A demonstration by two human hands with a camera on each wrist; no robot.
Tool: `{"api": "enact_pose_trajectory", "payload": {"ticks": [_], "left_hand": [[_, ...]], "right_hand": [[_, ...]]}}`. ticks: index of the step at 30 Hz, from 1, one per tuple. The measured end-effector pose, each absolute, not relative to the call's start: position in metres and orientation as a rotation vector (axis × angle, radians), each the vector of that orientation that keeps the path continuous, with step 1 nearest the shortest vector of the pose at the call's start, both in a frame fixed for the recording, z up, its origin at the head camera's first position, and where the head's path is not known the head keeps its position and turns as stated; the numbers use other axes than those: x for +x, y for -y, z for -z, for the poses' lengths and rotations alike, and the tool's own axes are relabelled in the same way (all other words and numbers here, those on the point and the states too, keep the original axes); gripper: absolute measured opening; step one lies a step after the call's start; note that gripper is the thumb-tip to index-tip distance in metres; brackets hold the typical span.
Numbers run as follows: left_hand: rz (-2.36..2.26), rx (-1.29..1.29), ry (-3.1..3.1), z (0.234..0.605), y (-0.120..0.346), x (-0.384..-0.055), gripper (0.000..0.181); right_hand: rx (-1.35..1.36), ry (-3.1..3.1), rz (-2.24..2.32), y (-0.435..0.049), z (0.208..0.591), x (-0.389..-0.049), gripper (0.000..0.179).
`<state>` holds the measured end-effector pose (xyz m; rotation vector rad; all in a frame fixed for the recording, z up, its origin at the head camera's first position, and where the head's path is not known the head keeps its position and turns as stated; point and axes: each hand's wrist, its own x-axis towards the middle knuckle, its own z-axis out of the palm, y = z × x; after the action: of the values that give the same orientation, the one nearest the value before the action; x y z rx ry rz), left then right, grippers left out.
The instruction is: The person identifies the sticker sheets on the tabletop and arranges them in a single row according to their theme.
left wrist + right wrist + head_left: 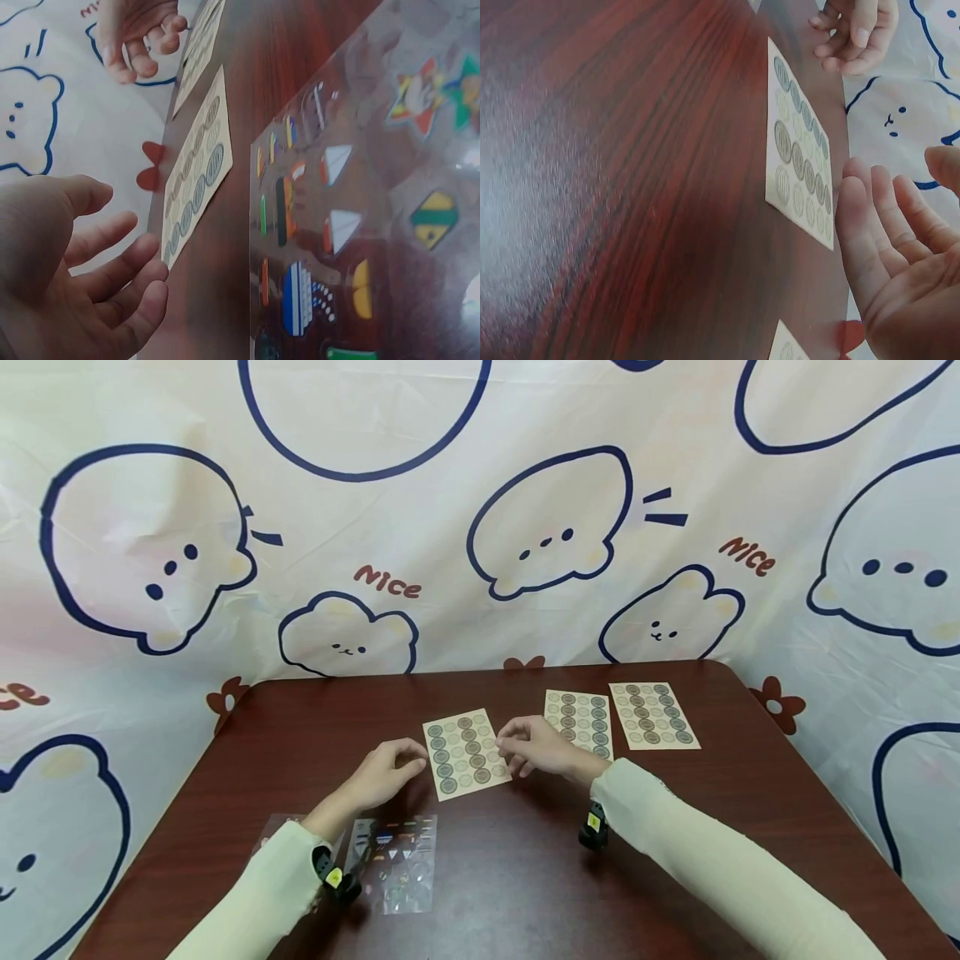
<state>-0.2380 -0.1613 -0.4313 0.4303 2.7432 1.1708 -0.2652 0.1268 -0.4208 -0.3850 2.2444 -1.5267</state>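
A cream sheet of round stickers (467, 752) lies flat on the table, its circles in columns of grey, brown and pale tones. My left hand (384, 774) is at its left edge, thumb and fingers apart and loosely bent, with nothing between them in the left wrist view. At the opposite edge is my right hand (538, 747), its fingertips overlapping the sheet's margin in the head view. The right wrist view shows that palm (911, 292) bare, with its fingers loosely extended beside the sheet (799, 150).
Two similar sticker sheets, one (592, 727) partly behind my right hand and another (654, 717), lie at the back right. Clear plastic sticker sheets (408, 868) with boats and stars (416, 97) lie under and beside my left forearm. A printed cloth (442, 535) hangs behind the table.
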Motion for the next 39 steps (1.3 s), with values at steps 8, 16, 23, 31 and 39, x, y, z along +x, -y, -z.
{"api": "enact_pose_trajectory", "payload": {"ticks": [8, 16, 23, 31, 39], "left_hand": [[-1.144, 0.380, -2.737, 0.434, 0.163, -0.248, 0.022], [-1.060, 0.391, -2.772, 0.436, 0.157, -0.256, 0.037], [-0.959, 0.406, -2.792, 0.442, 0.154, -0.266, 0.058], [-0.793, 0.383, -2.771, 0.447, 0.155, -0.262, 0.088], [-0.706, 0.392, -2.754, 0.451, 0.157, -0.265, 0.113]], "right_hand": [[-0.390, -2.356, 1.460, -0.134, 0.427, -0.274, 0.032], [-0.442, -2.441, 1.358, -0.133, 0.433, -0.278, 0.034], [-0.461, -2.507, 1.270, -0.127, 0.439, -0.286, 0.045], [-0.499, -2.502, 1.162, -0.121, 0.443, -0.291, 0.060], [-0.511, -2.470, 1.137, -0.121, 0.446, -0.295, 0.068]]}}
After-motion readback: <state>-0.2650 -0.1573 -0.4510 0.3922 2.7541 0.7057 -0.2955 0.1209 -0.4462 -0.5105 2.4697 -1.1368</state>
